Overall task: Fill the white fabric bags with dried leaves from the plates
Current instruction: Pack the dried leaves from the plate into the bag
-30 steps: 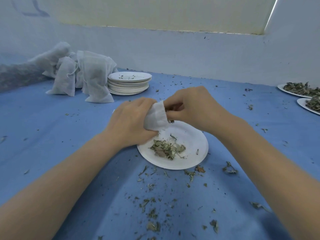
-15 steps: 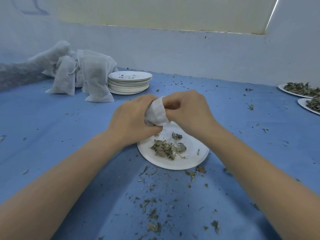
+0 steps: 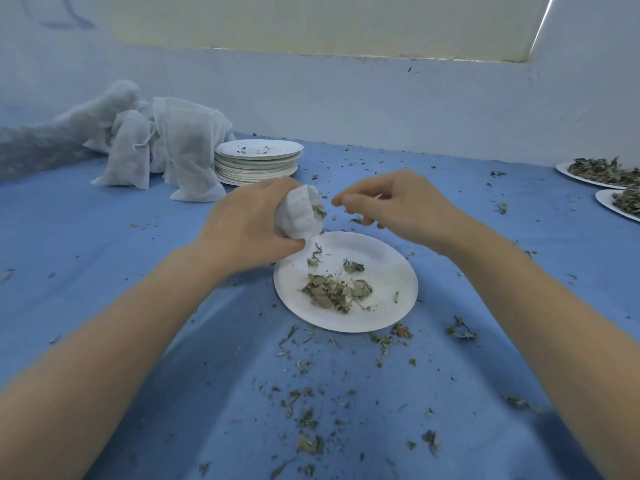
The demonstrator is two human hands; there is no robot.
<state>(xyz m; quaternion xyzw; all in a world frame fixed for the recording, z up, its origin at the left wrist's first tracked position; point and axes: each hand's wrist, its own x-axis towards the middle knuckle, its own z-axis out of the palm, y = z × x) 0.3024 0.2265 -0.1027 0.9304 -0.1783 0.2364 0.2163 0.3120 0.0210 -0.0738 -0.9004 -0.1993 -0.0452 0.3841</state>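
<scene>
My left hand (image 3: 247,221) grips a small white fabric bag (image 3: 299,213) above the far rim of a white paper plate (image 3: 391,306). The bag's mouth faces right and dried leaf bits show in it. A small heap of dried leaves (image 3: 336,291) lies on the plate. My right hand (image 3: 391,206) hovers just right of the bag's mouth with its fingers loosely curled, apart from the bag; I cannot tell whether leaf bits are between its fingertips.
A pile of white fabric bags (image 3: 156,143) lies at the back left beside a stack of paper plates (image 3: 258,162). Two plates of leaves (image 3: 604,173) sit at the right edge. Leaf crumbs are scattered over the blue cloth (image 3: 104,254). A white wall runs behind.
My right hand has let go of the bag's mouth and pulled a little to the right. My left hand still holds the bag, now tilted so its mouth shows.
</scene>
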